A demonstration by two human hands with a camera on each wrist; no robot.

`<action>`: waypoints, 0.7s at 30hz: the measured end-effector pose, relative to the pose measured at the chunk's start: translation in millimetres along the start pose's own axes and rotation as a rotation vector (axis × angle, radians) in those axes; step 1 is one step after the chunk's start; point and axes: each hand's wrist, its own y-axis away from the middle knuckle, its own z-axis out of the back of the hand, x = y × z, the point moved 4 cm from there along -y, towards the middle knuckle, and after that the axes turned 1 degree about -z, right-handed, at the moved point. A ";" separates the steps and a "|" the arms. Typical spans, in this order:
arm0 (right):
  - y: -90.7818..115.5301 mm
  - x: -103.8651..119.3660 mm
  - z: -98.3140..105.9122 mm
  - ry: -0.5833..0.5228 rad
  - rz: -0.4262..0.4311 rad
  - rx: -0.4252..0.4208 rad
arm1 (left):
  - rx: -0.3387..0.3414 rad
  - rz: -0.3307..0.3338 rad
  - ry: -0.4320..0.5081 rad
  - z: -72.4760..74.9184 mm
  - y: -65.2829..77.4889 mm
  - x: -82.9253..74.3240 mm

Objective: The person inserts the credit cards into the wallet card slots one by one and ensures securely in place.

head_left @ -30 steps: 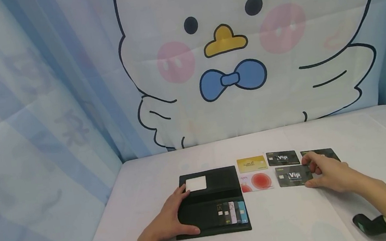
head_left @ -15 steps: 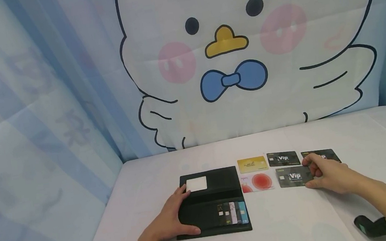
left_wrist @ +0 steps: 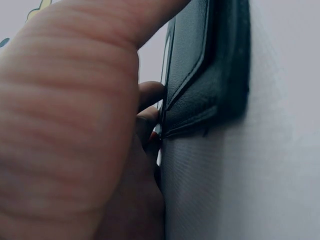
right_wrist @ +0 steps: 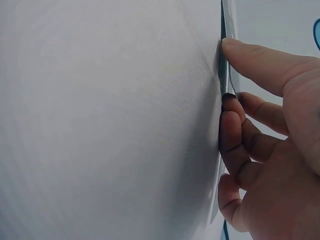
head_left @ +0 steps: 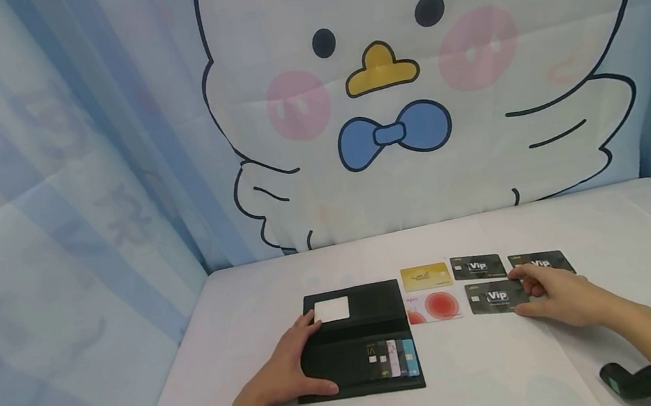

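A black open wallet (head_left: 340,359) lies on the table, with several cards (head_left: 391,359) tucked in its near flap and a white patch (head_left: 331,310) on its far flap. My left hand (head_left: 285,362) rests across its left edge, thumb on the near flap and fingertips by the patch. In the left wrist view the thumb side of my hand covers part of the wallet (left_wrist: 192,65). My right hand (head_left: 563,295) pinches the right edge of a dark grey Vip card (head_left: 496,297) between thumb and fingers. The right wrist view shows the thumb (right_wrist: 260,62) against the card's edge.
Behind the pinched card lie a dark Vip card (head_left: 477,266) and another Vip card (head_left: 546,261), partly behind my right fingers. A gold card (head_left: 426,277) and a white card with red circles (head_left: 438,305) lie beside the wallet. A cartoon curtain (head_left: 397,186) hangs behind the table.
The right index finger has shifted slightly at the card's upper right corner. My left hand, the wallet and the cards stay where they were.
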 end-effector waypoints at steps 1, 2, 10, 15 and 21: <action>0.1 -0.3 0.0 0.000 -0.002 0.000 | 0.001 0.000 0.001 -0.1 -0.1 -0.1; 0.3 -0.5 0.1 -0.001 -0.003 0.000 | 0.002 0.000 0.001 0.0 0.0 -0.5; 1.4 -2.9 1.7 -0.029 0.001 -0.012 | 0.006 0.006 0.001 -0.5 -0.9 -0.5; 1.2 -2.4 5.1 -0.048 0.004 -0.031 | 0.001 0.003 -0.006 0.0 -0.5 -0.5; 2.2 -1.1 9.0 -0.062 0.027 -0.054 | -0.005 0.005 -0.007 0.3 0.1 -0.3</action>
